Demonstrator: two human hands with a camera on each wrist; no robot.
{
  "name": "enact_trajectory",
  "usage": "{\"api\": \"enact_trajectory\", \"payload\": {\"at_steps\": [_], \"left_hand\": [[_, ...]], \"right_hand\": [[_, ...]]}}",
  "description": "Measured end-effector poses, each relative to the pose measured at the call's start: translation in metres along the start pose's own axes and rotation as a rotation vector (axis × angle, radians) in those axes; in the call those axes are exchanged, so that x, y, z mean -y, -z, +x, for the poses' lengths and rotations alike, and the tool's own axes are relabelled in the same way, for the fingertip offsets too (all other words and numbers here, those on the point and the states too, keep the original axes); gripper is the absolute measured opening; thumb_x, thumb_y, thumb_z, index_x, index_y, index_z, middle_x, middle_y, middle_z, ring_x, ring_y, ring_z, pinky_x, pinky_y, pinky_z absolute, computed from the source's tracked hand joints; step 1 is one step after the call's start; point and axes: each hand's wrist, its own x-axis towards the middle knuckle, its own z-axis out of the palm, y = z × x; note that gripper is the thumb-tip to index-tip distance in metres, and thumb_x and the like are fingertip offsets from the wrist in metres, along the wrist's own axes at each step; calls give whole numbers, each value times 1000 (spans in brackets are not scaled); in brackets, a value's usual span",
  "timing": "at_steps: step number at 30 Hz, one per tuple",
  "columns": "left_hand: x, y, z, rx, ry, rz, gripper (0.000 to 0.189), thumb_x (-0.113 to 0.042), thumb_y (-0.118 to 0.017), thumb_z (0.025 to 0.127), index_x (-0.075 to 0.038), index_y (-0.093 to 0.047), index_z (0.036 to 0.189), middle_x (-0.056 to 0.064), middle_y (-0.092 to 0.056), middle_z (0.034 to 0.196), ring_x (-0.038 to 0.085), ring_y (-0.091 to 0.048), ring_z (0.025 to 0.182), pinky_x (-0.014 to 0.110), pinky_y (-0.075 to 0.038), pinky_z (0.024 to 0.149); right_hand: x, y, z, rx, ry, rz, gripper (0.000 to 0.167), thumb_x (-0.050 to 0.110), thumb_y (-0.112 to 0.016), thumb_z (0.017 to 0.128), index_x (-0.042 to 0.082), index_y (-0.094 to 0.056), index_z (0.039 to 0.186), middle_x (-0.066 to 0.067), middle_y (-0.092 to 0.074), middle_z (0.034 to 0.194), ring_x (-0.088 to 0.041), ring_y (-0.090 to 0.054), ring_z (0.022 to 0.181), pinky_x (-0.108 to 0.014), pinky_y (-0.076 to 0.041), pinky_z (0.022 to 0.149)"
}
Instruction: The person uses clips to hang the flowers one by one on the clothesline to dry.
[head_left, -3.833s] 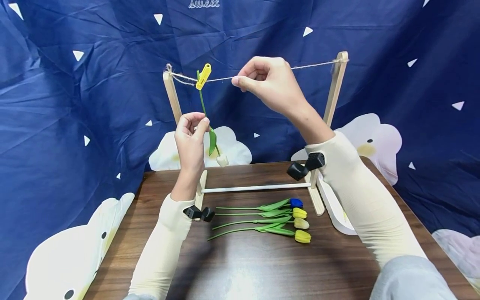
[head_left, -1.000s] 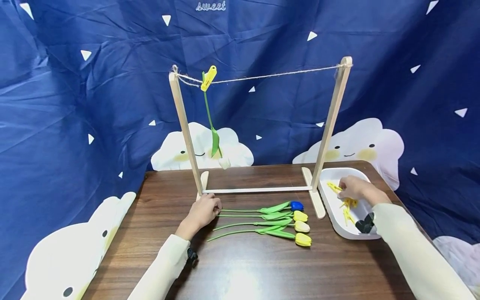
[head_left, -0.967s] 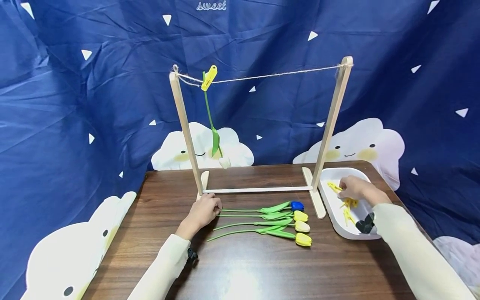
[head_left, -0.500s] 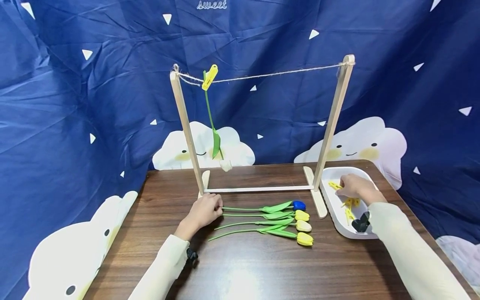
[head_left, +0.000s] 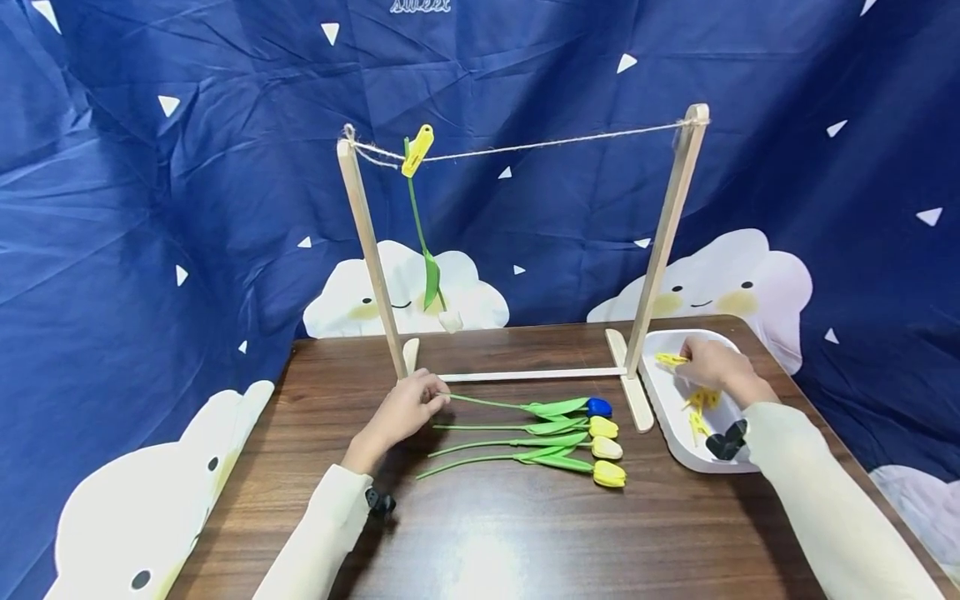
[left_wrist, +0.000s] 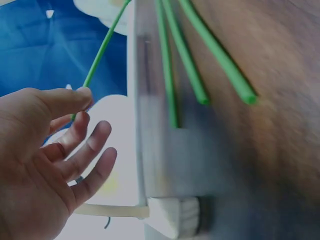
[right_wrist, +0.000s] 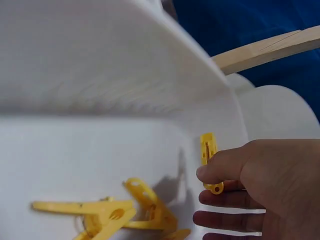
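My left hand [head_left: 408, 406] pinches the stem end of the blue tulip [head_left: 598, 407] between thumb and forefinger. That end is raised off the table while the bloom stays low by the other flowers; in the left wrist view the green stem [left_wrist: 102, 50] runs up from the fingertips. Inside the white tray [head_left: 675, 458], my right hand [head_left: 712, 364] pinches a yellow clothespin [right_wrist: 208, 150] between thumb and fingers. More yellow clothespins [right_wrist: 107, 215] lie on the tray floor. Two yellow tulips [head_left: 609, 475] and a whitish tulip [head_left: 606, 448] lie in a row on the table.
A wooden frame [head_left: 660, 250] stands at the back, twine [head_left: 555, 145] strung between its posts. A white tulip [head_left: 450, 321] hangs head down from the twine by a yellow clothespin [head_left: 417, 151]. A low white bar [head_left: 532, 374] joins the frame's feet.
The left hand, earlier down on the table at the stem end, has lifted the blue tulip's stem. The right hand has risen slightly with a clothespin in the tray.
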Motion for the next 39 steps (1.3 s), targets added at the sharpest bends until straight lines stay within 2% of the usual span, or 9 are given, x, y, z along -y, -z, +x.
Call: {"api": "enact_trajectory", "payload": {"at_steps": [4, 7, 9, 12, 16, 19, 25, 33, 39], "left_hand": [[-8, 5, 5, -52, -26, -131, 6, -13, -76, 100, -9, -77, 103, 1, -65, 94, 10, -58, 81, 24, -51, 74], [-18, 8, 8, -94, -4, -245, 6, -13, -76, 100, -10, -77, 105, 4, -67, 94, 13, -60, 83, 23, -51, 75], [-25, 8, 10, -121, 24, -351, 8, -12, -74, 101, -9, -76, 108, 9, -70, 95, 12, -64, 82, 22, -54, 74], [-37, 8, 13, -149, 46, -587, 13, -8, -68, 104, -1, -71, 115, 21, -73, 102, 12, -71, 83, 26, -61, 76], [-49, 4, 18, -172, -12, -883, 21, -4, -58, 109, 12, -57, 123, 36, -70, 121, 14, -78, 90, 38, -66, 84], [-57, 1, 21, -190, -80, -991, 22, -1, -53, 110, 15, -49, 123, 44, -64, 128, 15, -79, 95, 38, -65, 89], [-73, -2, 27, -243, -108, -1068, 21, 8, -57, 105, 18, -51, 122, 46, -64, 122, 13, -77, 95, 32, -64, 91], [-94, 2, 38, -305, -120, -1029, 21, 2, -61, 105, 16, -63, 121, 39, -69, 119, 9, -76, 92, 37, -64, 92], [-111, 6, 48, -315, -142, -1025, 21, -1, -62, 106, 13, -65, 121, 37, -71, 119, 11, -74, 94, 27, -63, 88]], "right_hand": [[3, 8, -4, -77, 20, 24, 27, 25, -70, 94, 3, -64, 108, -19, -70, 103, -36, -65, 86, -57, -48, 72], [9, 14, -7, -122, 39, 33, 33, 26, -70, 95, 2, -64, 115, -25, -71, 116, -44, -67, 99, -63, -49, 77], [14, 18, -9, -146, 58, 43, 35, 27, -70, 96, 1, -64, 118, -26, -70, 119, -46, -67, 104, -64, -49, 79], [23, 24, -11, -191, 106, 64, 36, 27, -72, 95, 1, -66, 118, -24, -71, 116, -43, -68, 102, -60, -51, 79], [37, 31, -16, -258, 168, 85, 31, 24, -76, 93, 1, -70, 113, -19, -70, 105, -35, -66, 93, -48, -50, 74], [47, 37, -21, -273, 214, 89, 30, 21, -77, 92, -2, -70, 110, -22, -71, 104, -38, -67, 94, -50, -52, 77], [74, 57, -37, -205, 199, 73, 34, 23, -75, 95, -3, -66, 116, -31, -73, 117, -47, -71, 104, -63, -54, 87], [105, 72, -53, -253, 258, 107, 25, 23, -74, 96, 5, -70, 112, -19, -79, 106, -36, -76, 98, -41, -54, 73], [130, 80, -63, -301, 359, 165, 27, 18, -74, 99, 1, -72, 119, -19, -78, 103, -32, -75, 89, -33, -54, 69]]}}
